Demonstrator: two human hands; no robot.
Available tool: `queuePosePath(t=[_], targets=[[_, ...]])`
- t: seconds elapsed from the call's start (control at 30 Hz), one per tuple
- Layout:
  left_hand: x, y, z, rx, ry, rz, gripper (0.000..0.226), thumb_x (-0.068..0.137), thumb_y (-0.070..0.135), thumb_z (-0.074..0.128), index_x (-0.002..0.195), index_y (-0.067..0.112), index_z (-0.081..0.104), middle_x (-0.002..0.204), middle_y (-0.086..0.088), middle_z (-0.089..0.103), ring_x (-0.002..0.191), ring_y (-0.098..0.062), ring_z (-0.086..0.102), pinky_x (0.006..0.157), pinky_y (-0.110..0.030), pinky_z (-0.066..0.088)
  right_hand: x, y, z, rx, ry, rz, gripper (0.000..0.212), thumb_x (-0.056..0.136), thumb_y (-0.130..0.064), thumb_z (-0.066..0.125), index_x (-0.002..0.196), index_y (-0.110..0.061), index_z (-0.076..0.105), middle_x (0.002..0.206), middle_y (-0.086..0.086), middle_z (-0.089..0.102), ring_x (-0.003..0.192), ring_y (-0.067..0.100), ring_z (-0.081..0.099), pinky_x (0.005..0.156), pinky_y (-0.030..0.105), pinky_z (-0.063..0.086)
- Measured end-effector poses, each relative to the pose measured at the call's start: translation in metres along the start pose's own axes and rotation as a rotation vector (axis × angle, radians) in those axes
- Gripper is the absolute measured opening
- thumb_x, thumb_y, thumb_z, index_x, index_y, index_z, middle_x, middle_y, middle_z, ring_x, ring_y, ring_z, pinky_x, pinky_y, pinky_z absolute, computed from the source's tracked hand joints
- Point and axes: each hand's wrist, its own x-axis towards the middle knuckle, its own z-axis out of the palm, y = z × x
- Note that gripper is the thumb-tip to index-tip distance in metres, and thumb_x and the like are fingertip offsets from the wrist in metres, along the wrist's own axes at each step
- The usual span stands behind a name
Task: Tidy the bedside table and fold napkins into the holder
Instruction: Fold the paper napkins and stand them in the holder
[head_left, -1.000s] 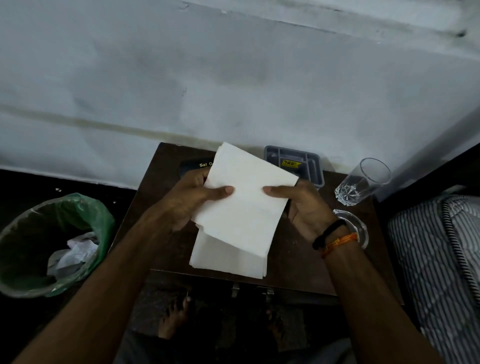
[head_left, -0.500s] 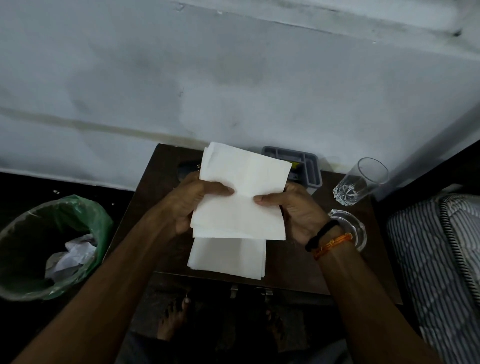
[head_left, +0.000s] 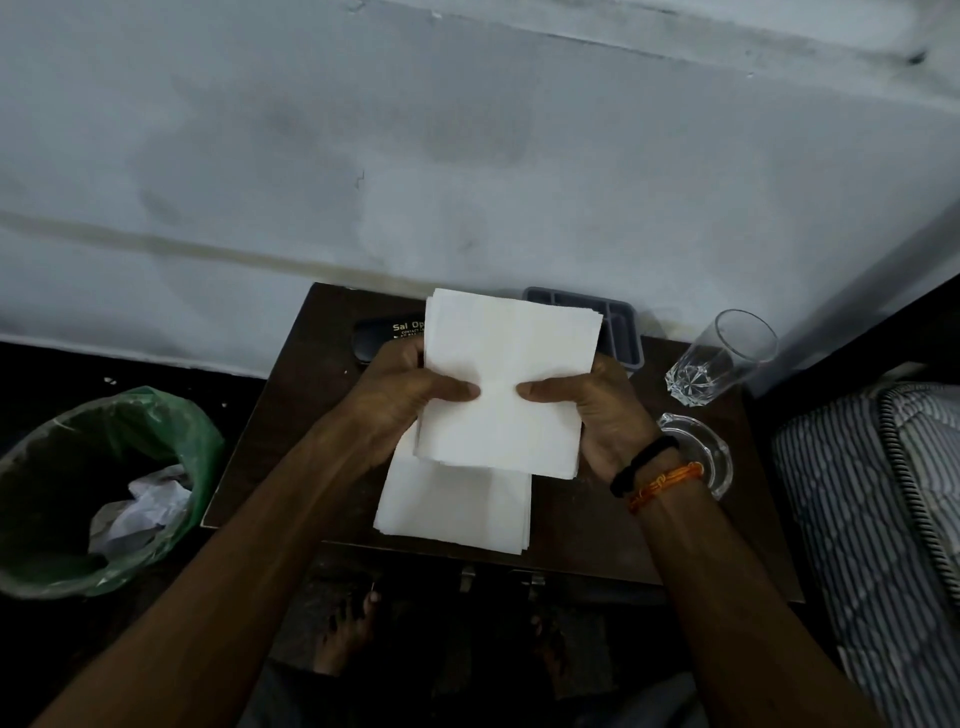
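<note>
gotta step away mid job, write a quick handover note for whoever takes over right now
Left hand and right hand: both grip one white napkin, thumbs on top, held above the bedside table. It looks folded over; how far is hard to tell.
Stack of napkins: lying at the table's front edge, under the held one.
Grey holder: at the back of the table by the wall, partly hidden; no napkins visible in the part that shows.
Also on the table: drinking glass, glass ashtray, dark case.
Left: finish this fold, place it in the holder, fold the rest of the stack, tidy the table.
</note>
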Motion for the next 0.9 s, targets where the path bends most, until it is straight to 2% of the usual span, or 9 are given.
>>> queuePosePath(t=[0.1, 0.23, 0.37, 0.43, 0.53, 0.6, 0.73, 0.83, 0.9], targets=[[0.002, -0.002, 0.011, 0.164, 0.053, 0.049, 0.037, 0.071, -0.010, 0.076, 0.097, 0.015, 0.070, 0.100, -0.002, 0.075, 0.092, -0.022, 0.071, 0.079, -0.034, 0.060, -0.002, 0.000, -0.006, -0.094, 0.065, -0.056, 0.054, 0.067, 0.019, 0.074, 0.117, 0.000, 0.066, 0.113, 0.016, 0.072, 0.105, 0.035, 0.068, 0.081, 0.042, 0.059], [0.004, -0.004, 0.037, 0.197, 0.031, 0.075, 0.049, 0.071, -0.005, 0.077, 0.116, 0.011, 0.067, 0.111, -0.004, 0.072, 0.103, -0.023, 0.068, 0.085, -0.040, 0.059, -0.009, -0.001, -0.023, -0.191, 0.163, -0.132, 0.053, 0.064, 0.018, 0.077, 0.112, -0.005, 0.069, 0.111, 0.014, 0.073, 0.105, 0.034, 0.069, 0.087, 0.048, 0.058], [0.004, -0.009, 0.059, 0.406, 0.025, 0.137, 0.049, 0.079, 0.009, 0.078, 0.124, 0.015, 0.062, 0.119, 0.002, 0.064, 0.108, -0.016, 0.061, 0.088, -0.034, 0.055, -0.022, -0.003, -0.045, -0.153, 0.261, -0.178, 0.045, 0.068, 0.017, 0.076, 0.106, -0.006, 0.072, 0.107, 0.014, 0.075, 0.099, 0.030, 0.071, 0.083, 0.046, 0.058], [0.003, -0.012, 0.064, 0.451, 0.025, 0.146, 0.050, 0.077, 0.013, 0.080, 0.124, 0.015, 0.063, 0.118, 0.002, 0.065, 0.108, -0.015, 0.061, 0.090, -0.038, 0.056, -0.028, -0.001, -0.052, -0.125, 0.292, -0.209, 0.041, 0.069, 0.016, 0.075, 0.105, -0.002, 0.073, 0.104, 0.016, 0.075, 0.097, 0.033, 0.072, 0.084, 0.048, 0.058], [0.004, -0.016, 0.075, 0.429, -0.027, 0.110, 0.051, 0.072, 0.016, 0.084, 0.120, 0.017, 0.067, 0.114, -0.001, 0.069, 0.106, -0.018, 0.065, 0.089, -0.045, 0.058, -0.038, 0.004, -0.060, -0.077, 0.339, -0.247, 0.035, 0.071, 0.016, 0.073, 0.093, -0.011, 0.076, 0.093, 0.007, 0.078, 0.090, 0.027, 0.074, 0.082, 0.048, 0.058], [0.004, -0.017, 0.083, 0.459, -0.044, 0.087, 0.054, 0.072, 0.019, 0.085, 0.123, 0.017, 0.065, 0.115, -0.001, 0.068, 0.107, -0.018, 0.063, 0.090, -0.043, 0.057, -0.044, 0.006, -0.062, -0.074, 0.378, -0.269, 0.036, 0.072, 0.014, 0.073, 0.089, -0.018, 0.076, 0.088, 0.001, 0.079, 0.084, 0.020, 0.075, 0.079, 0.044, 0.059], [0.006, -0.023, 0.099, 0.527, -0.057, 0.110, 0.052, 0.087, 0.020, 0.073, 0.134, 0.018, 0.053, 0.123, -0.001, 0.060, 0.116, -0.021, 0.057, 0.095, -0.039, 0.054, -0.049, 0.012, -0.069, -0.107, 0.424, -0.329, 0.032, 0.075, 0.012, 0.074, 0.091, -0.016, 0.076, 0.087, 0.000, 0.078, 0.083, 0.019, 0.074, 0.070, 0.035, 0.058], [0.008, -0.028, 0.108, 0.571, -0.085, 0.114, 0.043, 0.097, 0.018, 0.058, 0.138, 0.017, 0.049, 0.131, -0.005, 0.057, 0.123, -0.024, 0.054, 0.092, -0.032, 0.047, -0.049, 0.019, -0.076, -0.191, 0.460, -0.322, 0.031, 0.073, 0.006, 0.080, 0.091, -0.019, 0.077, 0.089, -0.001, 0.078, 0.086, 0.019, 0.074, 0.072, 0.036, 0.059], [0.009, -0.032, 0.111, 0.566, -0.092, 0.120, 0.042, 0.099, 0.015, 0.054, 0.140, 0.017, 0.048, 0.134, -0.006, 0.057, 0.125, -0.025, 0.053, 0.091, -0.030, 0.046, -0.049, 0.023, -0.078, -0.270, 0.442, -0.294, 0.029, 0.071, 0.003, 0.083, 0.091, -0.018, 0.077, 0.084, -0.007, 0.078, 0.083, 0.012, 0.074, 0.070, 0.029, 0.058]])
